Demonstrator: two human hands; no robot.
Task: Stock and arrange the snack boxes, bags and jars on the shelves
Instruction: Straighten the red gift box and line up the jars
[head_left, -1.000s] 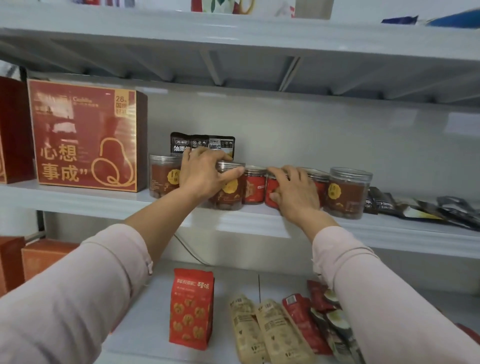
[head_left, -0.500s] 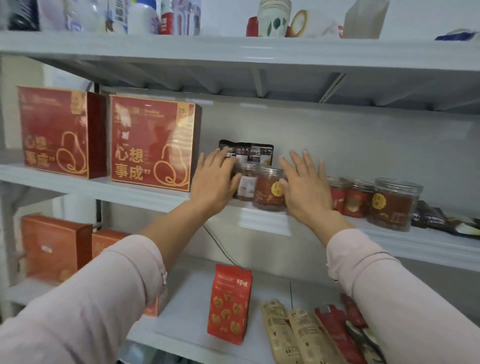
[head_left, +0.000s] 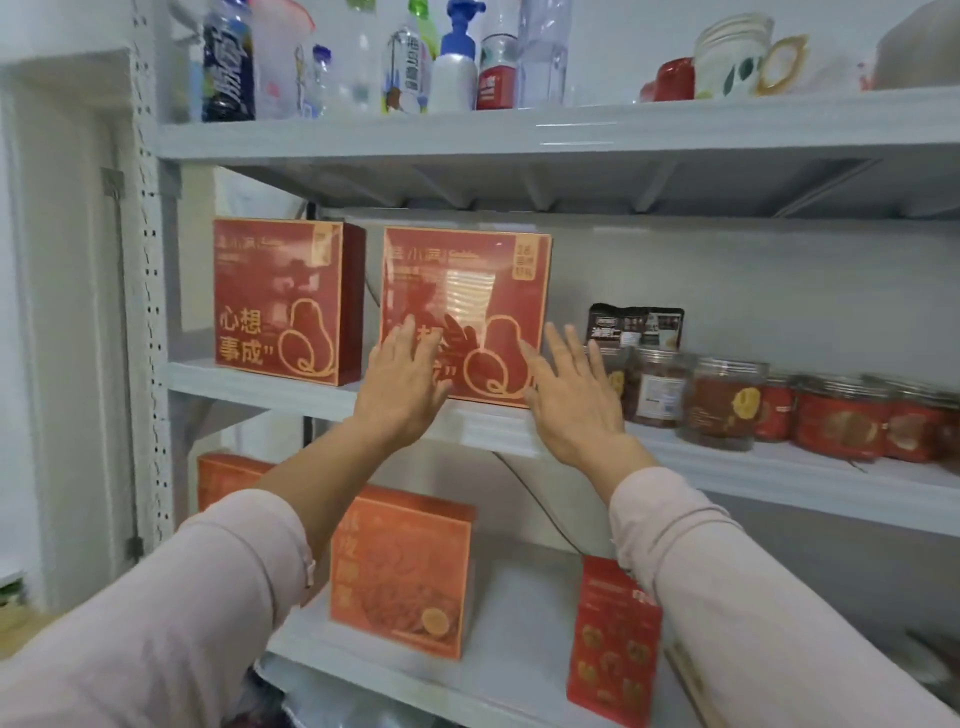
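Observation:
Two red gift boxes stand on the middle shelf (head_left: 270, 382): one at the left (head_left: 278, 299) and one beside it (head_left: 467, 291). My left hand (head_left: 402, 384) is spread flat in front of the second box's lower left. My right hand (head_left: 574, 395) is spread at that box's lower right corner; whether either touches it I cannot tell. To the right stands a row of clear jars (head_left: 722, 402) with brown and red contents. Black snack bags (head_left: 636, 325) lean on the wall behind them.
The top shelf (head_left: 571, 130) carries bottles and cups. On the lower shelf (head_left: 519, 639) stand an orange box (head_left: 402, 571) and a red cookie bag (head_left: 613, 639). Another orange box (head_left: 223, 475) sits further left. The perforated upright (head_left: 148, 312) marks the left end.
Both hands let go of the jars and moved left to the second red box, fingers now spread. The view swung left and up, revealing the first box and the top shelf.

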